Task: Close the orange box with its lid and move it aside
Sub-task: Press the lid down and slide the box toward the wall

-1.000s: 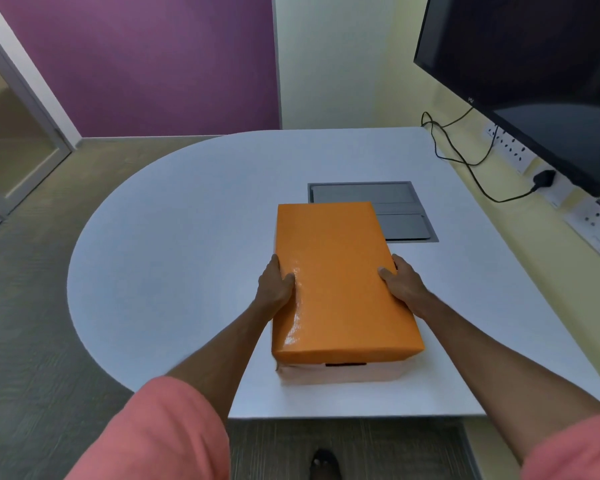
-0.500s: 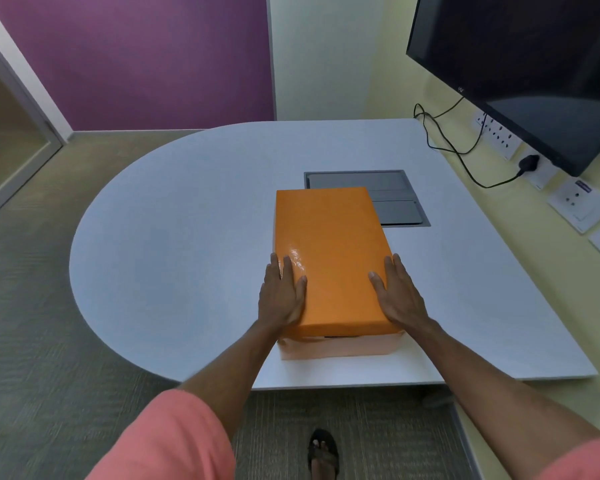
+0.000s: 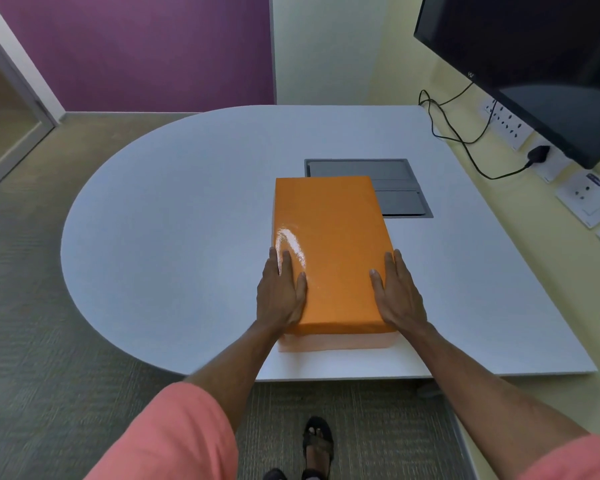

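Note:
The orange lid (image 3: 329,244) sits level on the pale box (image 3: 333,342), whose front wall shows as a strip below the lid near the table's front edge. My left hand (image 3: 280,292) lies flat on the lid's near left edge, fingers straight and pointing away from me. My right hand (image 3: 397,292) lies flat on the near right edge in the same way. Neither hand curls around anything. What is inside the box is hidden.
The white table (image 3: 174,237) is rounded on its left side. A grey cable hatch (image 3: 400,199) is set into it just behind the box. A black monitor (image 3: 534,64), a cable (image 3: 465,140) and wall sockets are at the right. A sandalled foot (image 3: 317,441) shows below.
The lid came down from tilted above the box to level on it. Both hands went from gripping its sides to lying flat on its edges. The camera view shifted a little.

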